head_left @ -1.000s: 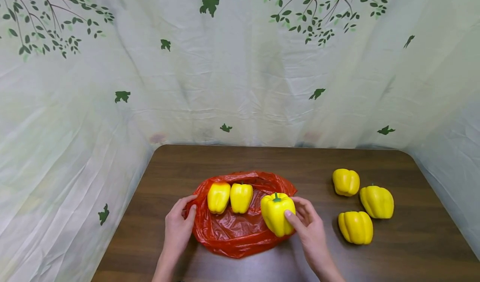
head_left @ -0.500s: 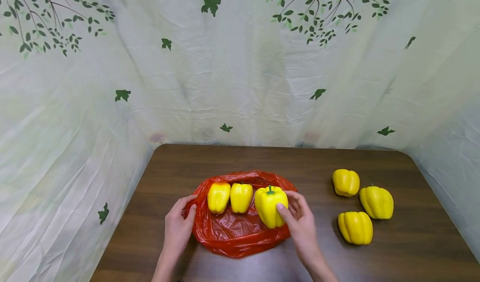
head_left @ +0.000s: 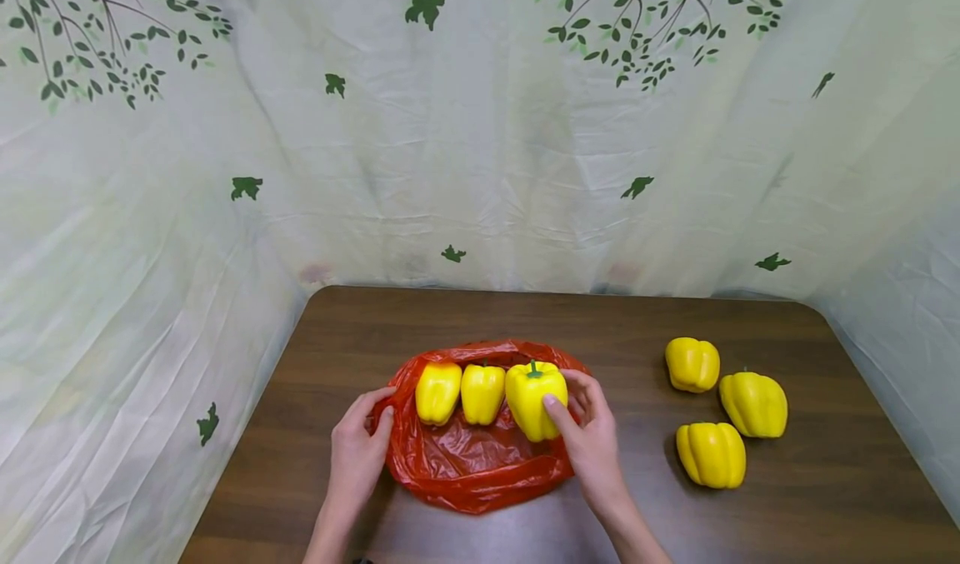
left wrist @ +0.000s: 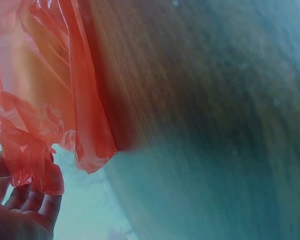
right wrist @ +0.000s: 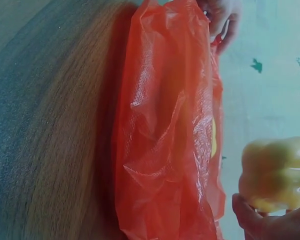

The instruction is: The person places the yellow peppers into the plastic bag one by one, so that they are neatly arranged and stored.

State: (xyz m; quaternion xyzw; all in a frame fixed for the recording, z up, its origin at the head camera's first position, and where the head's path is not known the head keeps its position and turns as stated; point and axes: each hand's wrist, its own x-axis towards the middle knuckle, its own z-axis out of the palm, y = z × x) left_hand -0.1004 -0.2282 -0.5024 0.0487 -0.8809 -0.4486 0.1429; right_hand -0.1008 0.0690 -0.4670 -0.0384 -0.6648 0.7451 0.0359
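A red plastic bag lies with its mouth open on the brown table. Inside it sit two yellow bell peppers, one at the left and one beside it. My left hand pinches the bag's left rim; in the left wrist view the fingers hold the crumpled film. My right hand grips a third yellow bell pepper, stem up, over the right part of the bag. The right wrist view shows this held pepper above the bag's side wall.
Three more yellow bell peppers stand on the table at the right: a far one, one at the right and a near one. A pale cloth backdrop with printed leaves rises behind the brown table.
My right hand has carried its bell pepper left and away from me, from the bag's right edge to beside the two inside. The left hand keeps its hold on the rim.
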